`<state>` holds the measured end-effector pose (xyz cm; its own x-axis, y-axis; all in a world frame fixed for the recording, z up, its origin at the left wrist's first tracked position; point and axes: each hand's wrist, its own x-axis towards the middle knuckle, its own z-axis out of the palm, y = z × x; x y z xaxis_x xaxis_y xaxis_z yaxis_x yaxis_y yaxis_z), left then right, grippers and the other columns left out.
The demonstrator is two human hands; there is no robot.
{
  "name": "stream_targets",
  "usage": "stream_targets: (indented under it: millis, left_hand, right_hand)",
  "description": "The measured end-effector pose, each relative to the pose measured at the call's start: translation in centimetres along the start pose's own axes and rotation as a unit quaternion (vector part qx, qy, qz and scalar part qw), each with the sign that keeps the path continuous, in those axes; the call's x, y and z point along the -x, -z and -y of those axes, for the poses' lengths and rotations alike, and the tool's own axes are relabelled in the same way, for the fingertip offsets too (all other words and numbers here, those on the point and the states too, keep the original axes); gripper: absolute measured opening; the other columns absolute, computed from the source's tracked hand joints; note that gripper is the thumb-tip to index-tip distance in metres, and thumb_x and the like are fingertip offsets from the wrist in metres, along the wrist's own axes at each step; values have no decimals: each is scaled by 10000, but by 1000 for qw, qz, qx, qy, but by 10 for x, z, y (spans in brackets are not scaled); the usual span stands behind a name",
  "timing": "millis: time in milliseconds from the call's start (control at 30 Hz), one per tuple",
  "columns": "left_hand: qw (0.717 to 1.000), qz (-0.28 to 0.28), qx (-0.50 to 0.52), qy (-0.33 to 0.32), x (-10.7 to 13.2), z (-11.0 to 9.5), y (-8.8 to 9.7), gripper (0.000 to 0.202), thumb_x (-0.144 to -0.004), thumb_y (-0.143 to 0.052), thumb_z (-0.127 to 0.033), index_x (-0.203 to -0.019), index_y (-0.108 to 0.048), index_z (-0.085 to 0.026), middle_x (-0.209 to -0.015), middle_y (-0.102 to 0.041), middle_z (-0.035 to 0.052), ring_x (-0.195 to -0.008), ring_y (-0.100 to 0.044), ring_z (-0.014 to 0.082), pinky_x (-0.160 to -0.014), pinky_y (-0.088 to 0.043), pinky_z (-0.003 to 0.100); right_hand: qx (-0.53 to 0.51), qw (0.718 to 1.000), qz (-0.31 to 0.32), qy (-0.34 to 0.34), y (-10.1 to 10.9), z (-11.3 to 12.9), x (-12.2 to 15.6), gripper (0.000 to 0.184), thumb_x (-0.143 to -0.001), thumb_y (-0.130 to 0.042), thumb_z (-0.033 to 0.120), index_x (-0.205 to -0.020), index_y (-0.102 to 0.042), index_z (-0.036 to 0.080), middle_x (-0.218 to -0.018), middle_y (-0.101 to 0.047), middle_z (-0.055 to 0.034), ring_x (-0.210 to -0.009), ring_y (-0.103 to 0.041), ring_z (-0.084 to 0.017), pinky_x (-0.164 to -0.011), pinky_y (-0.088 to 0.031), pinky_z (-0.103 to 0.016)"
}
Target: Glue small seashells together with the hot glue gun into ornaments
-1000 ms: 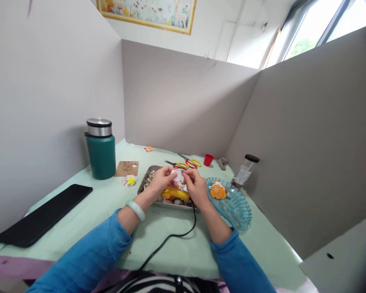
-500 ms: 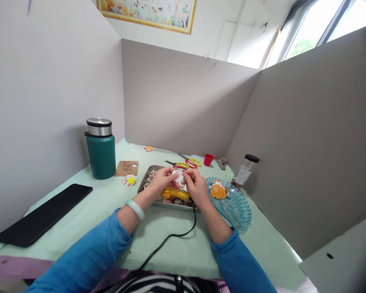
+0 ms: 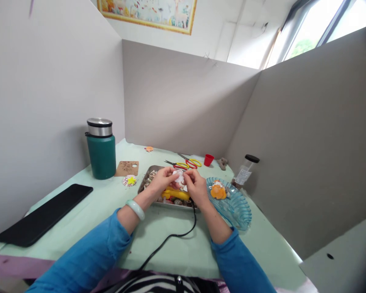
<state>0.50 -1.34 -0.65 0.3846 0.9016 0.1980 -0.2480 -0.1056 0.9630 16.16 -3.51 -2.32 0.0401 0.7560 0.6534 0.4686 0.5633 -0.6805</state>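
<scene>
Between my fingertips is a small white piece with scalloped edges (image 3: pixel 179 177), perhaps a shell flower; its exact kind is hard to make out. My left hand (image 3: pixel 162 181) grips it from the left, fingers closed around its edge. From the right, my right hand (image 3: pixel 195 185) pinches its other side. Both hands hover over a metal tray (image 3: pixel 143 183) of shells and small bits. A yellow glue gun (image 3: pixel 178 194) lies across the tray below my hands, its black cord (image 3: pixel 171 236) running toward me.
Right of the tray sits a blue scalloped plate (image 3: pixel 240 211) with an orange flower (image 3: pixel 218 191). Two scissors (image 3: pixel 183 165) and a red cup (image 3: pixel 208 160) lie behind. Leftward are a green bottle (image 3: pixel 101 156), a cardboard piece (image 3: pixel 127 168), a yellow-centred flower (image 3: pixel 129 180) and a black mat (image 3: pixel 45 213).
</scene>
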Motion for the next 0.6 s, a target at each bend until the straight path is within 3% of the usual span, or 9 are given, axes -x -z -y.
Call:
stream_targets:
  millis: [333, 600]
  left_hand:
    - [999, -44, -8, -7, -1, 0, 0, 403, -661, -750, -459, -819, -534, -158, -636, -623, -17, -490, -604, 113, -510, -507, 232]
    - [999, -29, -9, -20, -2, 1, 0, 397, -678, -733, -465, -836, -547, -153, -667, -618, -11, -482, -593, 103, -498, -492, 221]
  right_hand:
    - [-17, 999, 0, -37, 1, 4, -1, 276, -919, -445, 462, -900, -573, 218, -652, -612, 19, -524, -533, -124, -544, -428, -230]
    - [25, 999, 21, -11, 2, 3, 0, 297, -906, -472, 445, -734, -533, 210, -599, -566, 29, -545, -500, -122, -566, -391, -228]
